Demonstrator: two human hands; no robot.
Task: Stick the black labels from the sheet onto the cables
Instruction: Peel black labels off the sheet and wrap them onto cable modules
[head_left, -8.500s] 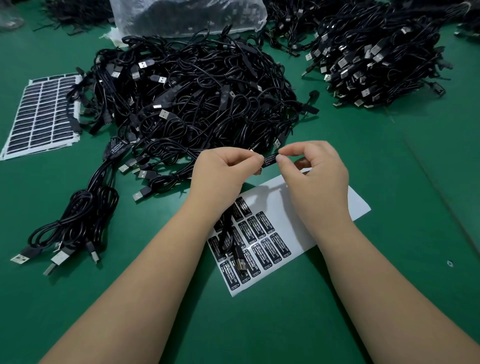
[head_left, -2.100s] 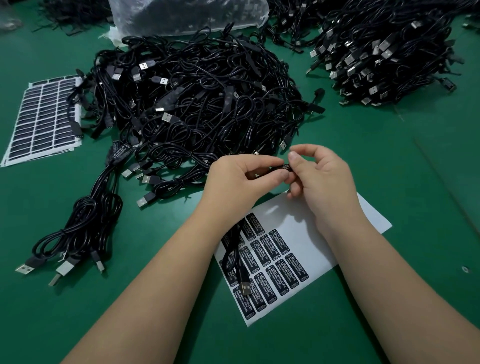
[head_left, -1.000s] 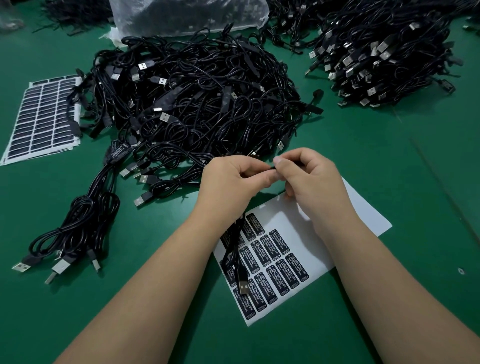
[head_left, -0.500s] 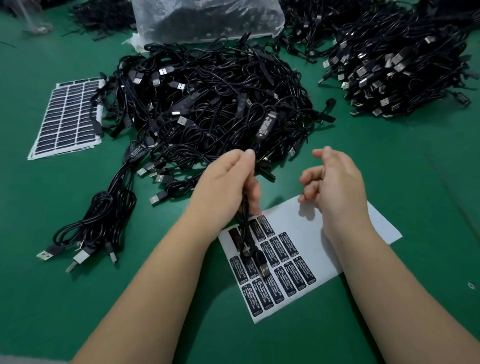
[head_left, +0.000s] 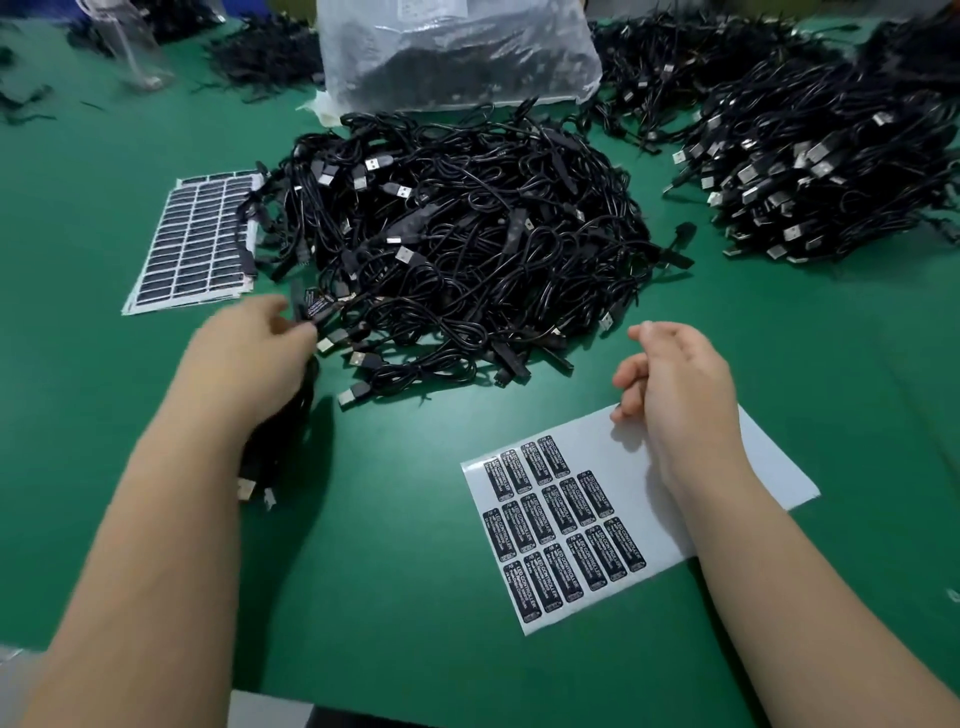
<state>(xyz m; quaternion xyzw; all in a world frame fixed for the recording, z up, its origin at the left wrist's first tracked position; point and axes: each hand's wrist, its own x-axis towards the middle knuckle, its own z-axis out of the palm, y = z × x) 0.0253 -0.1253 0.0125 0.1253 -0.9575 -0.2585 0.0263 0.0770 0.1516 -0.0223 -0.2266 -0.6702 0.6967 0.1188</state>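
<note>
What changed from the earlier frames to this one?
The left hand carried the labelled cable off the label sheet to the left, still holding it. The right hand released its grip and hovers loosely curled over the sheet. The cable pile and spare label sheets stayed put.

1. Label sheet (head_left: 727, 514) – white backing, flat on green table, lower right; left part holds three rows of black labels (head_left: 563, 527) with white print, the rest is bare.
2. Held cable (head_left: 291, 415) – black, hangs below left hand; USB plug (head_left: 246, 488) at bottom, labelled inline piece (head_left: 317, 304) above the fingers.
3. Cable heap (head_left: 467, 244) – big tangled black pile, centre.
</note>
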